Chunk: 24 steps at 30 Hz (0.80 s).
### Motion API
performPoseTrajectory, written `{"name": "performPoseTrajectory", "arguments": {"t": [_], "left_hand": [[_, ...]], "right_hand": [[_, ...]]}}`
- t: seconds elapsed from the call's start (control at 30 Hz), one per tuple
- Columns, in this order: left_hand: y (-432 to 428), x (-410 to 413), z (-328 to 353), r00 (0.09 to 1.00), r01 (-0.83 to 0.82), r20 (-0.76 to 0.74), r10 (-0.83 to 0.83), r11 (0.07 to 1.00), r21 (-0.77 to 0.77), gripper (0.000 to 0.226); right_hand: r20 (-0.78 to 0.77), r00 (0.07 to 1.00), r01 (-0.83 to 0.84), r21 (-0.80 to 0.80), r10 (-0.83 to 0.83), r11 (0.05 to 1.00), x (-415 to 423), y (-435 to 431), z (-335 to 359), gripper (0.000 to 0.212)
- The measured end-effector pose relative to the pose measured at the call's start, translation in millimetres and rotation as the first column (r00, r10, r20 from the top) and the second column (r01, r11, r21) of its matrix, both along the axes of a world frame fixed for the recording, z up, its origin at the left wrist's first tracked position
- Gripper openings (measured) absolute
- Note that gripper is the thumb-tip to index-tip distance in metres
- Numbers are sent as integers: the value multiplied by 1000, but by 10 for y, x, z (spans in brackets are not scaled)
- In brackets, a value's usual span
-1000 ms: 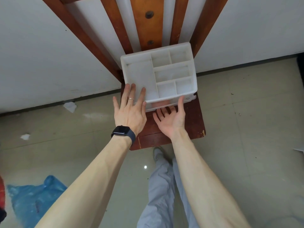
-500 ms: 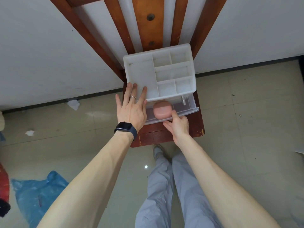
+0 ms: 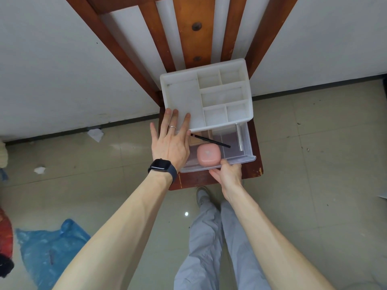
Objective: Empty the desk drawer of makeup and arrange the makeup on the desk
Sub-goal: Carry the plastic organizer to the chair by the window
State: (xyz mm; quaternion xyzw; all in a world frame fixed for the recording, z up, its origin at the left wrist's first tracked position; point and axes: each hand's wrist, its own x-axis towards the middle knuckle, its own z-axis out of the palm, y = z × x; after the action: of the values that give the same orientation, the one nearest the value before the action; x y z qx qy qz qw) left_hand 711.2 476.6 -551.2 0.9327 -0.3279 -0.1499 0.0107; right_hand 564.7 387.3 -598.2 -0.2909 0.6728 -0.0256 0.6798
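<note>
A white plastic organizer [image 3: 184, 101] with empty top compartments stands on a small red-brown wooden desk [image 3: 254, 170]. Its clear drawer [image 3: 247, 155] is pulled out toward me. Inside lie a pink rounded compact [image 3: 208, 154], a black pencil [image 3: 211, 140], a silver tube [image 3: 239, 137] at the right and a beige flat item [image 3: 199, 139] partly under the organizer. My left hand [image 3: 170, 143] rests flat with straight fingers on the organizer's front left corner. My right hand [image 3: 227, 174] grips the drawer's front edge, thumb on top.
The desk stands against a white wall, with wooden slats [image 3: 194, 28] rising behind it. On the tiled floor lie a blue plastic bag [image 3: 48, 250] at the lower left and paper scraps [image 3: 95, 133]. My legs in grey trousers [image 3: 209, 237] are below the desk.
My right hand has pulled the drawer further out toward me, and the pencil, silver tube and beige item have come into sight. My left hand stays on the organizer.
</note>
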Motion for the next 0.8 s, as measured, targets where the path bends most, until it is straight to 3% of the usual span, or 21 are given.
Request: {"name": "performPoseTrajectory", "arguments": {"t": [0.2,0.33,0.43,0.53,0.6,0.67,0.8], "left_hand": [[3,4,-6,1000,7,3,-7,1000,-23,52],[-16,-51,22,1000,-19,-7,19,998,-54,54],[-18,-163,85,999,11,50,0,978,-210,57],[-14,-419,128,999,9,45,8,929,-369,37],[-89,-582,179,986,-125,-146,87,952,-279,34],[-226,-674,166,903,-307,-344,256,946,-102,47],[-502,-656,100,717,-479,-498,488,864,157,86]], "right_hand": [[-8,1000,-9,-10,9,1000,45,-82,49,26],[26,999,-23,35,22,999,-25,-87,143,41],[60,997,-47,55,44,997,-85,-136,222,55],[22,989,-146,28,145,989,-189,-215,267,53],[-30,974,-225,-19,224,974,-275,-272,301,49],[-95,955,-289,-80,282,954,-358,-332,327,42],[-265,879,-456,-227,396,860,-466,-454,401,31]]}}
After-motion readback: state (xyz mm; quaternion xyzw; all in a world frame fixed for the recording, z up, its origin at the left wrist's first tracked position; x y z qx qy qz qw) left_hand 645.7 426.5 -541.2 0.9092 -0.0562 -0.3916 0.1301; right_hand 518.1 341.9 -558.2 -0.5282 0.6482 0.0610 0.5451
